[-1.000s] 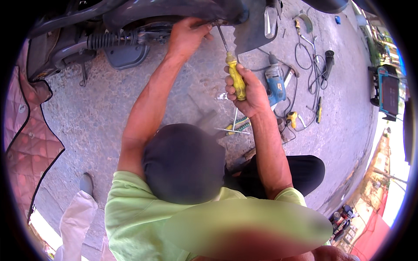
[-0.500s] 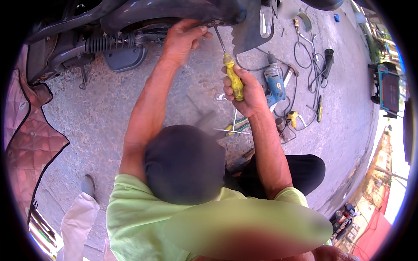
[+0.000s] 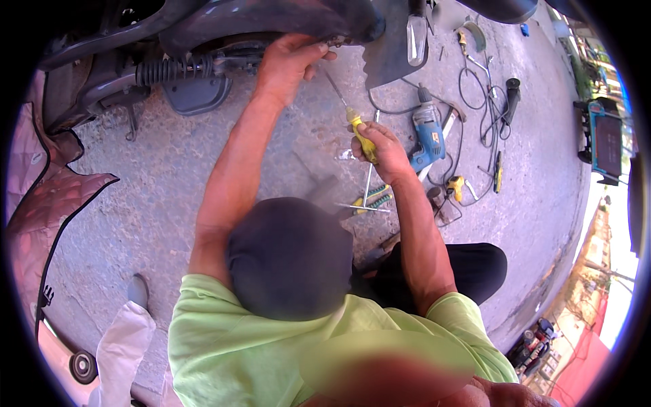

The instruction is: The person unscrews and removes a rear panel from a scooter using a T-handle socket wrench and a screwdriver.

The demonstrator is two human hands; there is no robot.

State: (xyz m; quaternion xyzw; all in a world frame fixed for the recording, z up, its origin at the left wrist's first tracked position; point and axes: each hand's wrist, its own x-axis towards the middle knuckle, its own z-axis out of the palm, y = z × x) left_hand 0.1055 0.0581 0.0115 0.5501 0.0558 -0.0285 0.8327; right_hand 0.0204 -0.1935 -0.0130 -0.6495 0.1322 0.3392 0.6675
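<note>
Blue drill, cables and loose tools lie nearby on concrete; left hand grips the scooter underside, right hand clamps a yellow-handled screwdriver angled upward.

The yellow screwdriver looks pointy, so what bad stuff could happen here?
The screwdriver tip points toward the left hand gripping the scooter's underside; a slip might jab those fingers. The right hand holds only the lower handle, so the grip may twist loose. Loose tools and cables beside the blue drill lie near the person's knee and could snag.
</note>
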